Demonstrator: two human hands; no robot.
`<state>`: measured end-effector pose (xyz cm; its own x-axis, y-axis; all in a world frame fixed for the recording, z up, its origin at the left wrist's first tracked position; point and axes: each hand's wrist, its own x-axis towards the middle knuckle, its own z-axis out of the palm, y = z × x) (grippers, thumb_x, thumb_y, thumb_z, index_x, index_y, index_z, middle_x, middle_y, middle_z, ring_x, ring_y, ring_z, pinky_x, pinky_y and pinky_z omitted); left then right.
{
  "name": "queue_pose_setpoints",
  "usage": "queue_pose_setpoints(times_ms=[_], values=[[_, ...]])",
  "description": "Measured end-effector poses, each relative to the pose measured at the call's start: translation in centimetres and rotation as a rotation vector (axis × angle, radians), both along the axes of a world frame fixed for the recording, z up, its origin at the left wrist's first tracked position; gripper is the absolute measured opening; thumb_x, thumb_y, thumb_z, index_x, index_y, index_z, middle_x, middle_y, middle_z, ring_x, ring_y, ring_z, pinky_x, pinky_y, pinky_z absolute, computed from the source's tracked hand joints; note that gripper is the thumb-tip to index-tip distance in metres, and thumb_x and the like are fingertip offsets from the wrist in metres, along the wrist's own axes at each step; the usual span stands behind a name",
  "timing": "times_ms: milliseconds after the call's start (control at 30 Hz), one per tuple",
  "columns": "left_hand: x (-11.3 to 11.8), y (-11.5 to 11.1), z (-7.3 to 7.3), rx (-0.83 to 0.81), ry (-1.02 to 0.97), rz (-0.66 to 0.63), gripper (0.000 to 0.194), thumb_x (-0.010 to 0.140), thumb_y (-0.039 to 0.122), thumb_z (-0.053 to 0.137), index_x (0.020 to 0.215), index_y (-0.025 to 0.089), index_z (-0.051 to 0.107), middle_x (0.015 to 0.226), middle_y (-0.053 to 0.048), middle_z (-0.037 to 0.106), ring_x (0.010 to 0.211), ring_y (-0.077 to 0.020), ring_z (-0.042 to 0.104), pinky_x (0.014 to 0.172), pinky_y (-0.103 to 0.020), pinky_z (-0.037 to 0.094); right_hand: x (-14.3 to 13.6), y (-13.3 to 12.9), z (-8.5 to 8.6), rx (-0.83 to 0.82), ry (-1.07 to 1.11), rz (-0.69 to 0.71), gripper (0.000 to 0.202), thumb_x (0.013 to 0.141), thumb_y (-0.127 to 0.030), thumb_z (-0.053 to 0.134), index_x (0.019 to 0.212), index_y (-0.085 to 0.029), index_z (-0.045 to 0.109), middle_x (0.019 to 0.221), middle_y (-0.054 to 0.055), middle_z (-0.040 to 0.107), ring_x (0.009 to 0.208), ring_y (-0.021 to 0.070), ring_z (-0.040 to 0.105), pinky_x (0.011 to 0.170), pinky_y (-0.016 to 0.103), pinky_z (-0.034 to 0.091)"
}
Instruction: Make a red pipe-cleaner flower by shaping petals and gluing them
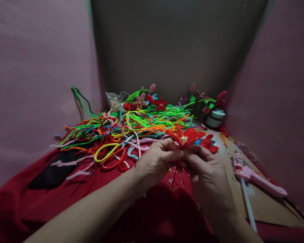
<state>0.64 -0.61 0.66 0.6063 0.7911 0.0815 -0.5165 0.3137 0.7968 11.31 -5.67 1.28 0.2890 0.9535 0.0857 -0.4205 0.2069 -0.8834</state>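
Note:
A red pipe-cleaner flower (194, 135) with a pale yellow centre is held up in front of me, a dark thin stem hanging below it. My left hand (160, 160) pinches the base of the flower from the left, thumb and fingers pressed together. My right hand (206, 167) closes on the same base from the right, its fingertips touching those of the left. The exact spot they grip is hidden by the fingers. Just behind my right hand lie more red petals (210, 143) beside a bit of blue.
Scissors (111, 153) with yellow and red handles lie by a heap of coloured pipe cleaners (147, 121). A black phone-like slab (56, 170) is at left. A pink glue gun (259, 182) rests on cardboard (268, 211) at right, near a lidded jar (215, 118). Finished flowers (160, 103) stand behind.

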Motion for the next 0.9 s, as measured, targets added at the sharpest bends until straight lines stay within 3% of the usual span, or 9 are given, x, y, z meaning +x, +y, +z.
queue_pose_setpoints(times_ms=[200,333,567,733,900], values=[[0.0,0.3,-0.2,0.010,0.009,0.026,0.026,0.054,0.016,0.078,0.062,0.013,0.053,0.057,0.002,0.060,0.048,-0.0117,0.058,0.052,-0.024,0.042,0.6,0.6,-0.3,0.038,0.115,0.114,0.013,0.060,-0.016,0.074,0.070,-0.018,0.066,0.059,-0.003,0.057,0.050,0.0078,0.048,0.050,0.021,0.041],[0.0,0.1,0.0,0.032,0.039,0.037,0.021,0.054,0.011,0.076,0.062,0.012,0.057,0.056,0.001,0.060,0.049,-0.0113,0.058,0.053,-0.024,0.044,1.0,0.5,-0.2,0.067,0.048,0.181,0.007,0.063,-0.018,0.073,0.061,-0.017,0.066,0.054,-0.003,0.055,0.049,0.0087,0.048,0.051,0.022,0.042],[0.2,-0.2,0.6,0.037,0.088,-0.031,0.031,0.050,0.024,0.082,0.069,0.009,0.063,0.055,-0.001,0.058,0.045,-0.0102,0.053,0.045,-0.023,0.043,1.3,0.1,0.2,0.063,0.069,0.233,0.009,0.063,-0.019,0.071,0.056,-0.017,0.065,0.053,-0.002,0.053,0.045,0.0099,0.046,0.044,0.024,0.041],[0.0,-0.3,0.5,0.045,0.147,-0.079,0.024,0.057,0.025,0.078,0.068,0.009,0.065,0.052,-0.002,0.057,0.043,-0.0114,0.052,0.041,-0.024,0.046,1.5,0.0,-0.2,0.114,0.049,0.274,0.013,0.071,-0.020,0.066,0.059,-0.019,0.065,0.053,-0.003,0.053,0.045,0.0112,0.048,0.042,0.025,0.041],[-0.3,-0.1,0.1,0.141,0.177,-0.056,0.019,0.067,0.026,0.072,0.065,0.009,0.066,0.053,-0.004,0.060,0.047,-0.0122,0.055,0.044,-0.022,0.046,1.1,-0.3,-0.3,0.150,0.018,0.246,0.011,0.075,-0.019,0.063,0.065,-0.019,0.068,0.055,-0.004,0.052,0.052,0.0100,0.047,0.050,0.025,0.041]])
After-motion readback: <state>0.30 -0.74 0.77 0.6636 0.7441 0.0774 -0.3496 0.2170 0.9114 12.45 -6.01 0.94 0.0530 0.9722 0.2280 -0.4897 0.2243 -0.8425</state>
